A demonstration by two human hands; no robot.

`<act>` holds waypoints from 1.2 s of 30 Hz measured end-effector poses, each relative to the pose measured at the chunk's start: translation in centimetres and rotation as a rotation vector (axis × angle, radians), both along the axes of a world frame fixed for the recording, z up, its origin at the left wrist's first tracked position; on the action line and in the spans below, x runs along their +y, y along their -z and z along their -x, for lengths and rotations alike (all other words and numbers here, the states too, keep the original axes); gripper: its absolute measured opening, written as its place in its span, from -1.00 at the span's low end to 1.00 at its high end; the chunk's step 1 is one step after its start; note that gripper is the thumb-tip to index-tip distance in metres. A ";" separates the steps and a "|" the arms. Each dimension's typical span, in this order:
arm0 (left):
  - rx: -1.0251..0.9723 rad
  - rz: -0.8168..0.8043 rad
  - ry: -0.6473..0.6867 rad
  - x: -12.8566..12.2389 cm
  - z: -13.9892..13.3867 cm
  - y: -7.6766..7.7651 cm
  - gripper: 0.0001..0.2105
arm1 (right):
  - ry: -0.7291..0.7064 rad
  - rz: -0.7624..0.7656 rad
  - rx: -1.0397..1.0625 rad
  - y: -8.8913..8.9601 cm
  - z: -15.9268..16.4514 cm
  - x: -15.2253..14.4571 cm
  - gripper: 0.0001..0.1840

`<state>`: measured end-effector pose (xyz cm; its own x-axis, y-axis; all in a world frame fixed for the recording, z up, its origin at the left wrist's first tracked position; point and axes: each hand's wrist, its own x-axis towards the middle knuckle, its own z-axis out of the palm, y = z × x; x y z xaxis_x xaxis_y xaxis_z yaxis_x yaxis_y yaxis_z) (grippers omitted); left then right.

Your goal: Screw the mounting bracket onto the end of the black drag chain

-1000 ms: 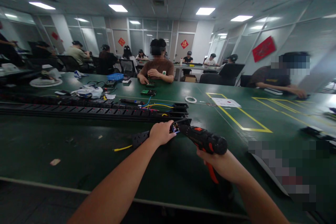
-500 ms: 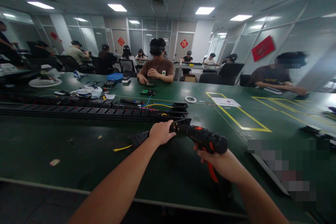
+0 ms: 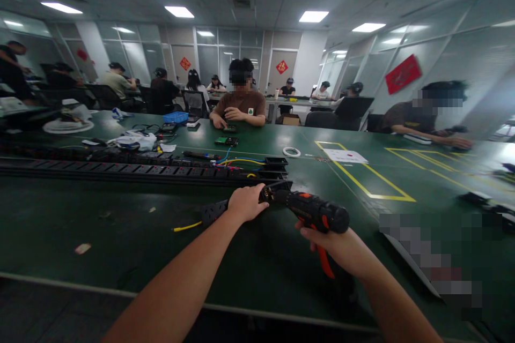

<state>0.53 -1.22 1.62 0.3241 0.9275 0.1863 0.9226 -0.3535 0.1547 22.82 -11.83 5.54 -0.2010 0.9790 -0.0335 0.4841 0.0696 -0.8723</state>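
My right hand (image 3: 332,241) is wrapped around the grip of a black and orange cordless drill (image 3: 316,210), which points left. The drill's nose meets the right end of a black power socket strip (image 3: 214,212); the bit's tip is too small to make out. My left hand (image 3: 246,203) is closed over that strip and steadies it on the green table, hiding its middle. From the strip's left end a yellow wire (image 3: 188,226) sticks out.
Long black socket rails (image 3: 132,169) lie behind my hands, with blue and yellow wires (image 3: 241,160) at their right end. Beyond are a tape roll (image 3: 291,152), a white paper (image 3: 345,156) and a blue basket (image 3: 175,117). Co-workers sit opposite and at right.
My hands, the drill and the strip stay almost in place. The co-worker at right has shifted an arm, and a standing person at far left has leaned further into view.
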 end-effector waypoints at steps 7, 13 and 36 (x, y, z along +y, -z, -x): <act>-0.016 -0.009 0.003 0.1 0.0 0.1 -0.40 | -0.031 -0.013 -0.005 0.1 -0.1 0.0 -0.69; -0.010 0.012 0.003 -0.1 0.0 -0.1 -0.40 | -0.025 -0.030 -0.026 0.3 -0.3 0.2 -0.71; -0.021 0.008 -0.001 0.0 0.0 -0.1 -0.41 | 0.020 -0.006 -0.084 -0.3 0.1 -0.1 -0.74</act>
<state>0.57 -1.24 1.72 0.3196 0.9292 0.1858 0.9192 -0.3516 0.1771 22.67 -11.96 5.79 -0.1780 0.9831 -0.0438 0.5570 0.0639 -0.8280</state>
